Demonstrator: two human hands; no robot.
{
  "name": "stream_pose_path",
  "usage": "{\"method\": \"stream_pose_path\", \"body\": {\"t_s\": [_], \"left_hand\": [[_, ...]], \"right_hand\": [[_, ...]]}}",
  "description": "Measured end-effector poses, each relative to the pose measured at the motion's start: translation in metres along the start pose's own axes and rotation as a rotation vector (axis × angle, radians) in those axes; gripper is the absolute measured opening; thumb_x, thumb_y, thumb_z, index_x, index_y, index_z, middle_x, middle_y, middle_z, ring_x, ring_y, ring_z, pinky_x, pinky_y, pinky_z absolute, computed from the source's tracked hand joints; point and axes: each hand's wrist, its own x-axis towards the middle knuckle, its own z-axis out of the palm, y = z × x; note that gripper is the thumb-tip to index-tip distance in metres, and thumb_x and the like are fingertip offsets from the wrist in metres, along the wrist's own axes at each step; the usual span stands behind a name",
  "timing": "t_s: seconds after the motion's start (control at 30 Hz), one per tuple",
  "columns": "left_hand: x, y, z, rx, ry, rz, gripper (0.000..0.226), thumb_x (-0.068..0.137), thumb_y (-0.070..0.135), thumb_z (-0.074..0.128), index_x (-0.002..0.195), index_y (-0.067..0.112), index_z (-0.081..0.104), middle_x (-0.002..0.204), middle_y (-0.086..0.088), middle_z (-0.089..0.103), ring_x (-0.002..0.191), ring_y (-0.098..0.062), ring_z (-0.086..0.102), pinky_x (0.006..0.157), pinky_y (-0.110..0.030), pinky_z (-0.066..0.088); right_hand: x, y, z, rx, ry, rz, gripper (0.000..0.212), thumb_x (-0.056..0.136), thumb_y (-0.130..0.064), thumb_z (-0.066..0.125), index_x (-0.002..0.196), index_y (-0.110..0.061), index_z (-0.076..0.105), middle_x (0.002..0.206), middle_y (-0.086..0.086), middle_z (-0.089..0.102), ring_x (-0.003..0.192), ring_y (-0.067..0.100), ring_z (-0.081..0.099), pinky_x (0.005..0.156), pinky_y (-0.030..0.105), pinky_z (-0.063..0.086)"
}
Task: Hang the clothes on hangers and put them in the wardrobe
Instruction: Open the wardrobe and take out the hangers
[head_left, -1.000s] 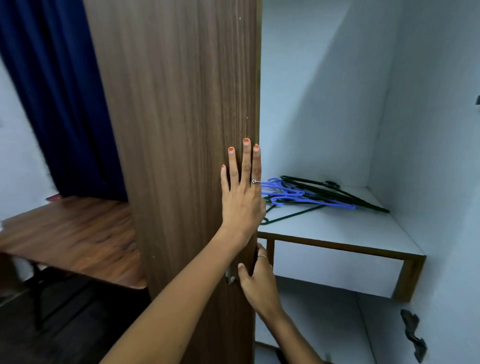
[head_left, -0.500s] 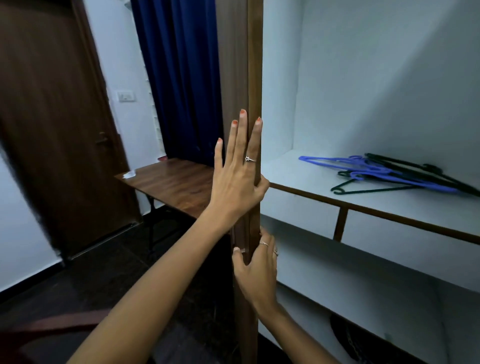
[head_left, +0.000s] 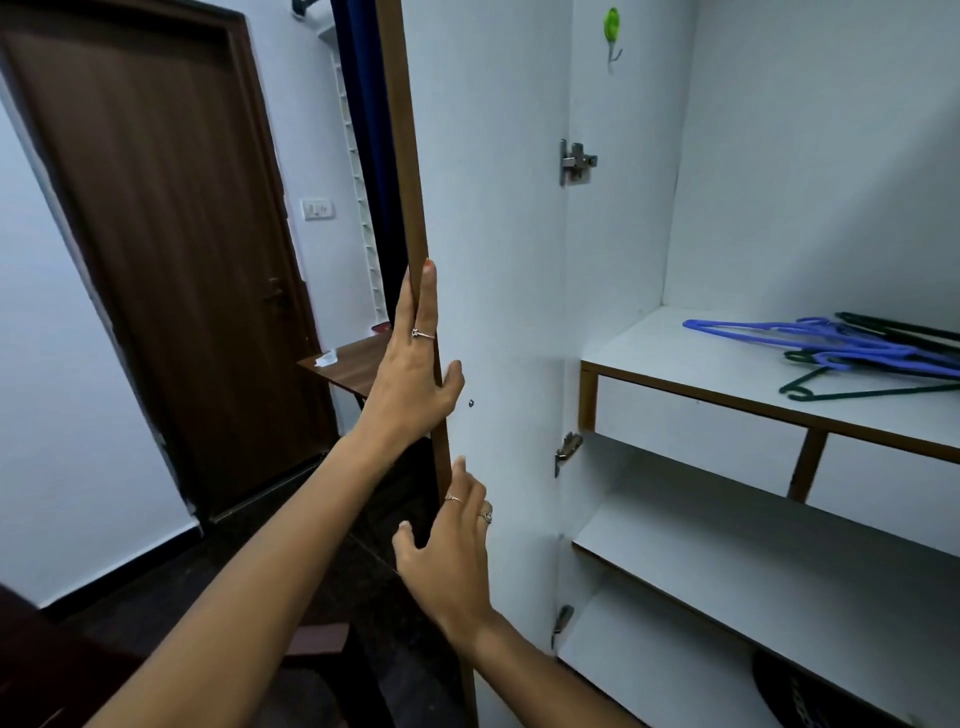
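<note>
At the wardrobe's left side, door swung wide, white inner face showing. Left hand on the door's front edge: fingers straight along the outer face, thumb on the inner face, so the edge sits between them. Right hand just below, fingers loosely spread, near or brushing the same edge; contact cannot be told.

Step in hand, by my reading: opening the wardrobe, before any hanging. No clothes in view. Next move likely calls for letting go of the door and reaching right for a hanger, then fetching a garment from elsewhere.

Hangers lie in a loose pile on the upper shelf, running out of view at right. Count: at least two blue, at least two dark green; overlap hides the rest. Three door hinges visible. One green hook high on the door.
</note>
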Motion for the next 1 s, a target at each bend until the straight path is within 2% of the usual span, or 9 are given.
{"method": "stream_pose_path", "body": {"t_s": [0.07,0.17,0.3,0.37,0.47,0.63,0.77,0.87,1.0], "left_hand": [[0.003,-0.021,-0.008,-0.007,0.001,-0.013,0.102,0.087,0.006,0.062,0.148,0.026,-0.018,0.161,0.003,-0.014,0.137,0.005,0.003,0.082,0.007,0.028],[0.01,-0.048,-0.018,-0.03,-0.003,-0.021,0.107,0.086,0.006,0.066,0.145,0.028,-0.02,0.161,0.0,-0.012,0.145,-0.008,0.002,0.088,0.012,0.013],[0.013,-0.066,-0.024,-0.042,0.007,-0.015,0.106,0.084,0.002,0.066,0.147,0.02,-0.016,0.16,-0.007,-0.011,0.128,0.02,0.0,0.085,0.014,0.011],[0.013,-0.074,-0.024,-0.027,0.01,-0.024,0.106,0.084,0.004,0.067,0.148,0.018,-0.016,0.161,-0.006,-0.012,0.116,0.025,0.006,0.086,0.01,0.012],[0.015,-0.085,-0.027,-0.042,0.009,-0.009,0.108,0.084,0.006,0.068,0.147,0.024,-0.018,0.161,-0.002,-0.012,0.112,0.024,0.014,0.087,-0.002,0.024],[0.015,-0.083,-0.027,-0.008,0.12,-0.061,0.099,0.087,0.014,0.065,0.151,0.021,-0.011,0.161,0.0,-0.01,0.126,0.007,0.018,0.099,-0.018,0.027],[0.014,-0.064,-0.009,0.108,0.373,-0.156,0.09,0.088,0.017,0.059,0.153,0.012,-0.003,0.161,-0.01,-0.008,0.146,-0.014,0.001,0.119,-0.04,0.01],[0.016,-0.047,0.013,0.21,0.322,-0.046,0.089,0.085,0.018,0.056,0.153,0.012,0.001,0.16,-0.013,-0.007,0.148,-0.027,-0.008,0.12,-0.045,0.003],[0.014,-0.022,0.059,0.182,0.174,0.151,0.089,0.081,0.013,0.059,0.154,0.018,0.006,0.161,-0.01,-0.001,0.148,-0.027,-0.005,0.118,-0.045,0.007]], "right_hand": [[0.011,-0.009,0.017,-0.015,-0.027,-0.005,0.09,0.092,-0.04,0.053,0.151,-0.024,-0.013,0.161,0.002,-0.004,0.148,0.026,0.004,0.119,0.037,0.016],[0.025,-0.018,0.037,-0.038,-0.058,-0.027,0.09,0.092,-0.037,0.053,0.151,-0.022,-0.013,0.161,0.004,-0.004,0.148,0.025,0.004,0.118,0.035,0.014],[0.043,-0.017,0.052,-0.06,-0.058,-0.06,0.086,0.092,-0.034,0.054,0.152,-0.025,-0.006,0.159,0.003,0.002,0.146,0.024,0.015,0.116,0.035,0.019],[0.047,-0.014,0.055,-0.08,-0.073,-0.075,0.083,0.092,-0.031,0.053,0.152,-0.027,-0.004,0.159,0.003,0.004,0.146,0.023,0.015,0.116,0.035,0.02],[0.055,-0.012,0.054,-0.103,-0.084,-0.112,0.079,0.092,-0.028,0.052,0.152,-0.027,0.001,0.158,0.001,0.008,0.144,0.022,0.019,0.114,0.034,0.026],[0.07,-0.002,0.037,-0.122,-0.057,-0.152,0.073,0.092,-0.022,0.052,0.152,-0.02,0.011,0.154,0.003,0.015,0.139,0.024,0.024,0.115,0.036,0.026],[0.081,0.017,0.011,-0.16,-0.004,-0.139,0.068,0.092,-0.02,0.051,0.15,-0.018,0.017,0.152,0.002,0.016,0.137,0.025,0.026,0.113,0.036,0.025],[0.09,0.038,-0.016,-0.202,0.083,-0.104,0.064,0.092,-0.019,0.053,0.148,-0.018,0.022,0.151,0.003,0.019,0.136,0.026,0.029,0.113,0.038,0.028],[0.1,0.067,-0.063,-0.231,0.195,-0.041,0.062,0.09,-0.018,0.056,0.145,-0.019,0.028,0.148,0.004,0.024,0.129,0.028,0.038,0.11,0.039,0.035]]}}
